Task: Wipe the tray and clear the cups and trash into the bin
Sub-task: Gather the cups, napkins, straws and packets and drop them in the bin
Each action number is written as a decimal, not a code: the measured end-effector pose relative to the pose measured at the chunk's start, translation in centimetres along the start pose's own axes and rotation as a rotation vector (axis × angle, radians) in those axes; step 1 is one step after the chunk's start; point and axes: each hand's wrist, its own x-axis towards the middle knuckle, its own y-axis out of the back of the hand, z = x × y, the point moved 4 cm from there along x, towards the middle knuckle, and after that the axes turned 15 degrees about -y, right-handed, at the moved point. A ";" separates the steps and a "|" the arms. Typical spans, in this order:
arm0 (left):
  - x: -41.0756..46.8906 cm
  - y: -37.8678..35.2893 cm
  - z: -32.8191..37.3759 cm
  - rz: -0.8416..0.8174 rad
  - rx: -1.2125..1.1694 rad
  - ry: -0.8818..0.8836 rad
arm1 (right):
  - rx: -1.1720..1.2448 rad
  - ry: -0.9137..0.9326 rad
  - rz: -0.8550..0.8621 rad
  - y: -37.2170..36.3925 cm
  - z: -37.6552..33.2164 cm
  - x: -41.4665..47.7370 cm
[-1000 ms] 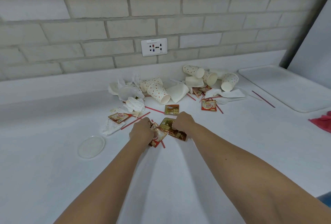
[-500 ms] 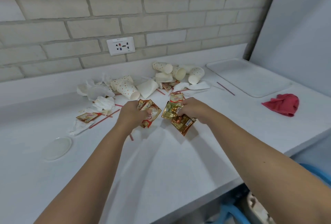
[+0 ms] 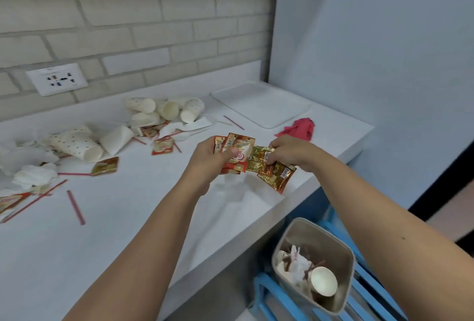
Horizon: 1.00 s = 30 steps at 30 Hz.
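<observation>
Both hands clamped on sachets — left hand red ones, right hand gold ones; bin sits near-right, below counter edge — right hand nearer.

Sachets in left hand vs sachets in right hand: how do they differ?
The left hand holds red-and-white sachets fanned upright. The right hand holds gold-brown sachets that hang down, tilted towards the counter edge. Barcodes show on the gold-brown ones, large red lettering on the red-and-white ones. Both bunches are pinched in a closed grip, lifted off the counter.
</observation>
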 end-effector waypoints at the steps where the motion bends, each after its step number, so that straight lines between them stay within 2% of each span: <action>1: 0.0 -1.7 0.0 -0.028 -0.012 0.004 | -0.001 -0.013 0.003 0.9 1.3 0.0; 10: -2.1 -14.1 -2.1 -0.320 -0.038 0.074 | -0.079 -0.188 -0.058 5.4 12.4 1.0; 18: -5.9 -20.9 -8.9 -0.539 0.003 0.307 | -0.056 -0.340 -0.171 4.2 20.8 2.4; 22: -6.7 -21.3 -12.6 -0.529 0.099 0.377 | -0.018 -0.402 -0.167 2.1 23.0 3.2; 30: -7.0 -21.1 -17.4 -0.427 0.212 0.519 | -0.057 -0.424 0.047 -1.0 25.3 5.1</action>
